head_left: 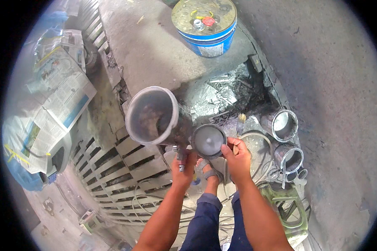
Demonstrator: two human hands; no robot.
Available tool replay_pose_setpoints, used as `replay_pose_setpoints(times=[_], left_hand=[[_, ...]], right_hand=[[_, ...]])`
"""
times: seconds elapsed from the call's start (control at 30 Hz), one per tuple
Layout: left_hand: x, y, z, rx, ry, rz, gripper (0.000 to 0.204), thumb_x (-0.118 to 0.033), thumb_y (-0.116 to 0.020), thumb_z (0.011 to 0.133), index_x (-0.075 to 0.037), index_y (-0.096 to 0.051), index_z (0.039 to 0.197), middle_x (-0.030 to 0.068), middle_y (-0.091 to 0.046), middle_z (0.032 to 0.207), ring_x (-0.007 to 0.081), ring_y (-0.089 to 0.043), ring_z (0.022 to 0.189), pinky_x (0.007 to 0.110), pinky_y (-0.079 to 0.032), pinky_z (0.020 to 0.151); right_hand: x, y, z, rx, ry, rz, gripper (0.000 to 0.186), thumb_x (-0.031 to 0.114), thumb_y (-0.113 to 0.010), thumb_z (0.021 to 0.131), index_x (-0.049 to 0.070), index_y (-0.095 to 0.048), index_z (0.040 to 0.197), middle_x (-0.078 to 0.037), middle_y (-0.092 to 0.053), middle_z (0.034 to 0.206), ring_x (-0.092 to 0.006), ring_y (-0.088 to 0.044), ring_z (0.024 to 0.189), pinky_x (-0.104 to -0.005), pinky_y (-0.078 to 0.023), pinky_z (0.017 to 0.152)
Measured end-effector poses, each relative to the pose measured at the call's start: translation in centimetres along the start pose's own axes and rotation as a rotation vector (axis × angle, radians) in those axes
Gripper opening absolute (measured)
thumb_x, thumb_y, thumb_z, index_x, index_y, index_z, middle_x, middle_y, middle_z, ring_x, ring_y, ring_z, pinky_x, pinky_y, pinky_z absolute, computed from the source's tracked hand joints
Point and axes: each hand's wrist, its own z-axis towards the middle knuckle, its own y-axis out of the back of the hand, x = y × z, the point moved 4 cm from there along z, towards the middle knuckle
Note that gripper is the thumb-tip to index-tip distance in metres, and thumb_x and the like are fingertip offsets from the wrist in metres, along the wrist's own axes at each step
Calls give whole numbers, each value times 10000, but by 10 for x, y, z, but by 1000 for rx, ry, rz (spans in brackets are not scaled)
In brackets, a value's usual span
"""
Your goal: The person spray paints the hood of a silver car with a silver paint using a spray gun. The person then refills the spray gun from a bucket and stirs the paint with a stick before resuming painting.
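Observation:
My left hand (183,172) is closed round a spray gun (179,155), whose metal fittings stick out beside the thumb; its body is mostly hidden by the fingers. Just to the right is a round cup (209,140) with a dark rim and a smooth grey inside. With thumb and fingers, my right hand (238,160) pinches that cup's right rim. Whether cup and gun are joined cannot be seen. Left of the cup and beyond my left hand stands a pale plastic bucket (151,115), stained inside.
A blue drum (207,27) stands at the far side. Paint-coated scraps (222,90) fill a broken pit. A brush (241,121), open cans (285,125), a hose (268,144) and a green frame (293,213) lie right. Slatted grating (109,175) and newspaper-covered parts (56,104) are left.

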Motion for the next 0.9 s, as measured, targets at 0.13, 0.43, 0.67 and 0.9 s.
replay_pose_setpoints(times=[0.13, 0.43, 0.67, 0.9], left_hand=[[-6, -9, -1, -63, 78, -87, 170, -225, -583, 891, -63, -532, 883, 2, -524, 701, 91, -487, 612, 243, -356, 501], [-8, -8, 7, -127, 131, -156, 188, -243, -605, 884, -68, -536, 877, 4, -529, 726, 101, -496, 615, 255, -384, 536], [3, -17, 9, -154, 107, -44, 185, -249, -606, 882, -69, -566, 873, -22, -528, 708, 77, -494, 630, 247, -416, 580], [1, -28, 11, -88, 25, -64, 187, -253, -637, 864, -81, -565, 866, -17, -529, 687, 72, -484, 603, 241, -380, 527]], right_hand=[[0, 4, -3, 36, -41, -34, 316, 34, -610, 854, -4, -488, 1143, -78, -570, 1018, -147, -584, 868, -294, -512, 764], [82, 75, -17, -22, 160, -167, 465, 315, -442, 969, 13, -388, 1318, -103, -640, 813, -145, -617, 689, -273, -515, 647], [113, 42, -35, -63, 197, 64, 414, 346, -468, 956, -34, -567, 1086, -46, -567, 699, -91, -516, 579, -232, -442, 525], [92, 3, -56, 104, 322, -659, 185, 158, -623, 826, 31, -628, 961, -156, -655, 827, -273, -659, 774, -332, -506, 711]])
